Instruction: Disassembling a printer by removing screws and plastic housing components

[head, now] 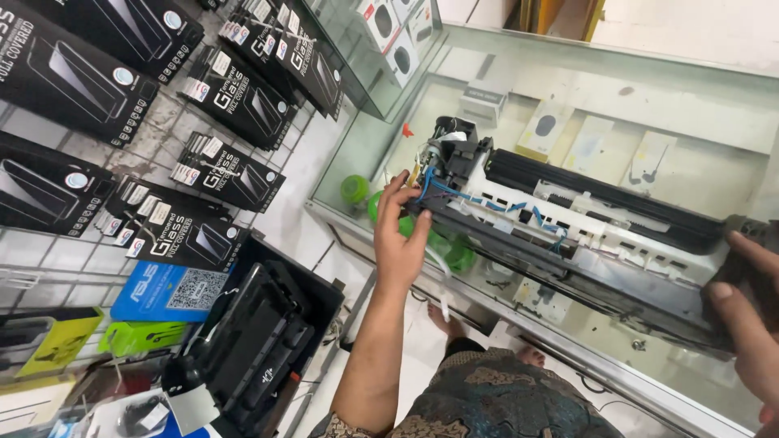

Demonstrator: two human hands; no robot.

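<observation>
Person seen from above: both forearms bare, no sleeves, watch or rings visible on the left hand [399,243] or right hand [751,320]. Lower garment [495,401] of dark patterned cloth with pale brown motifs. Feet [531,355] bare.

Printer chassis [584,235] spans the glass bench [714,146]; bare glass beyond it is open. Wall rack of black packages [227,170] and black printer shell [260,341] crowd the left.

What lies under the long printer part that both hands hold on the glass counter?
Under the printer part, through the glass counter, small pale packages and green things show; what sits directly beneath it is hidden.
</observation>
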